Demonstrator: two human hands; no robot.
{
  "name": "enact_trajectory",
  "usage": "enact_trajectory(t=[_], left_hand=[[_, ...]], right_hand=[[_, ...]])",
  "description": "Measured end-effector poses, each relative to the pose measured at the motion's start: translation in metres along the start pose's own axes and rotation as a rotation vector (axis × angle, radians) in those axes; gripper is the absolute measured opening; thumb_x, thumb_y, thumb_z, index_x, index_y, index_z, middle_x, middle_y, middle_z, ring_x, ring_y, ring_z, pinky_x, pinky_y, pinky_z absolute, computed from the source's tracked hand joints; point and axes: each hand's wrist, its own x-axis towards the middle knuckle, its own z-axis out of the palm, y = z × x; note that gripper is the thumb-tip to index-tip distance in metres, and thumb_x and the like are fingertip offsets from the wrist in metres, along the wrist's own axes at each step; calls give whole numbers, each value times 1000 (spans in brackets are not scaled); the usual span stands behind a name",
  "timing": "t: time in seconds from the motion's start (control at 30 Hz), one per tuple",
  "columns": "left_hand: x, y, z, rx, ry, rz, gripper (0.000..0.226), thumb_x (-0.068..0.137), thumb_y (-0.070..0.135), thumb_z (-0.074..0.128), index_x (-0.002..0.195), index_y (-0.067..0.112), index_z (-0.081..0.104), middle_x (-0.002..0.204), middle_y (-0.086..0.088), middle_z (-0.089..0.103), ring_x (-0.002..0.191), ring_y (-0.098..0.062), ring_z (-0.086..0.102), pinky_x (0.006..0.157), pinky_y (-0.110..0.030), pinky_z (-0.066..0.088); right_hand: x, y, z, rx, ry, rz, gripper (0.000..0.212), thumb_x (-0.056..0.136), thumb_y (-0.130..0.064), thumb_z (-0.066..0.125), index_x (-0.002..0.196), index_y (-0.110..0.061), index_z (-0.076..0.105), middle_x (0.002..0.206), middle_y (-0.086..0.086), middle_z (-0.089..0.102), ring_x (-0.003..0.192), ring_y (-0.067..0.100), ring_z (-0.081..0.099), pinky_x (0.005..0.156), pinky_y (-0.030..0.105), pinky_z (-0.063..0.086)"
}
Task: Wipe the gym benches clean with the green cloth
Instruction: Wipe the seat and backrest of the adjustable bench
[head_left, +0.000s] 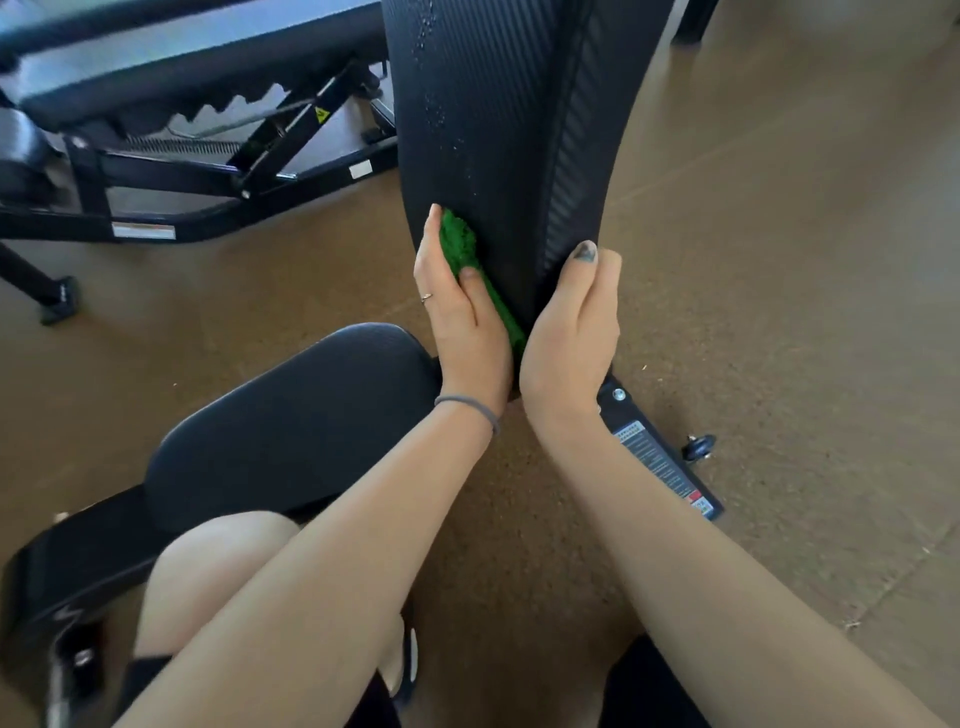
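A black ribbed backrest pad (493, 119) of a gym bench stands raised upright in the middle of the view, with water droplets on its left part. My left hand (460, 317) presses the green cloth (460, 244) flat against the pad's lower left face, thumb on the cloth. My right hand (576, 332) grips the pad's lower right edge, thumb on the front and fingers wrapped behind. The bench's black seat pad (291, 431) lies below left of my hands.
A second black bench (171, 67) with a metal frame and ratchet stands at the upper left. The near bench's base bar (660, 462) with a label and small wheel runs to the lower right. Brown floor (779, 260) surrounds both. My bare knee (218, 571) is at lower left.
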Motion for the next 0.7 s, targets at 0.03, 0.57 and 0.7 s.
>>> enact_trajectory(t=[0.03,0.57,0.7], left_hand=[[9,-4,-1,9,21,-22,54,106,4,34,158,17,28,160,-4,32,147,-11,32,123,-30,28],[17,-4,-5,-201,77,-359,46,102,21,41,140,47,47,148,11,51,135,-11,51,117,-43,42],[19,-13,0,-159,79,-213,47,107,11,37,151,26,42,152,7,48,140,-7,46,120,-39,38]], right_hand=[[0,1,2,-32,21,-14,31,101,-54,22,79,-35,33,76,-12,44,70,13,45,67,39,38],[19,-6,1,8,39,-112,44,97,-45,21,86,-10,46,75,-12,45,70,6,41,72,44,38],[19,-2,4,3,64,-113,51,96,-45,21,86,0,46,74,2,44,69,5,37,69,45,35]])
